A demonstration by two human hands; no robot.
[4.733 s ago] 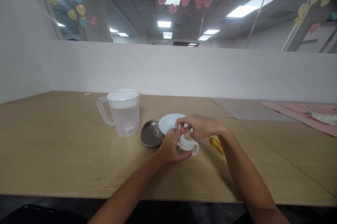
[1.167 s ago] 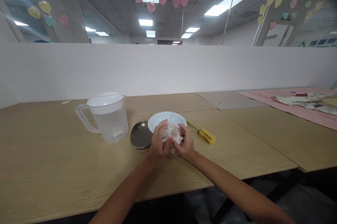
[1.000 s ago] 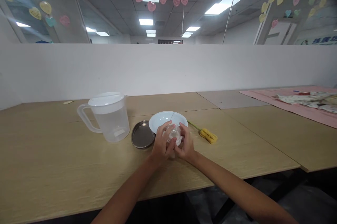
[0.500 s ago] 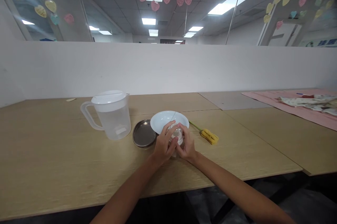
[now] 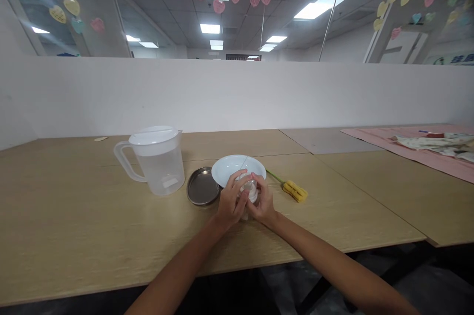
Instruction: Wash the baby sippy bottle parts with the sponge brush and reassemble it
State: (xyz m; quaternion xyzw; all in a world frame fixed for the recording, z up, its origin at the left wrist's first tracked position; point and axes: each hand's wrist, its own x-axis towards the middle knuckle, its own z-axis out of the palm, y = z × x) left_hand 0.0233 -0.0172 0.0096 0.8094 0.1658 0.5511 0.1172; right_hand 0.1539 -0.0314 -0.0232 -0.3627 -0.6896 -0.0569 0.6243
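Near the middle of the table, both hands close around a clear bottle (image 5: 250,188) with a domed clear top and a white ring under it. My left hand (image 5: 230,201) curls over its left side and my right hand (image 5: 265,204) over its right, with the fingertips near the top. Most of the bottle's body is hidden by the hands. Just beyond them sits a white bowl (image 5: 225,166). A round metal dish (image 5: 203,186) lies left of my left hand. To the right of my right hand, a yellow sponge brush (image 5: 295,191) with a green handle rests on the table.
A translucent plastic jug (image 5: 163,167) with a lid stands on the wooden table (image 5: 92,226) at left. Cloth items (image 5: 433,144) lie on a pink sheet (image 5: 377,136) at far right. A white wall (image 5: 222,95) closes off the back; the table's front edge is near my forearms.
Hardly anything differs. Both hands keep their hold on the bottle in the same place, with only a slight shift of the fingers and of the camera view.
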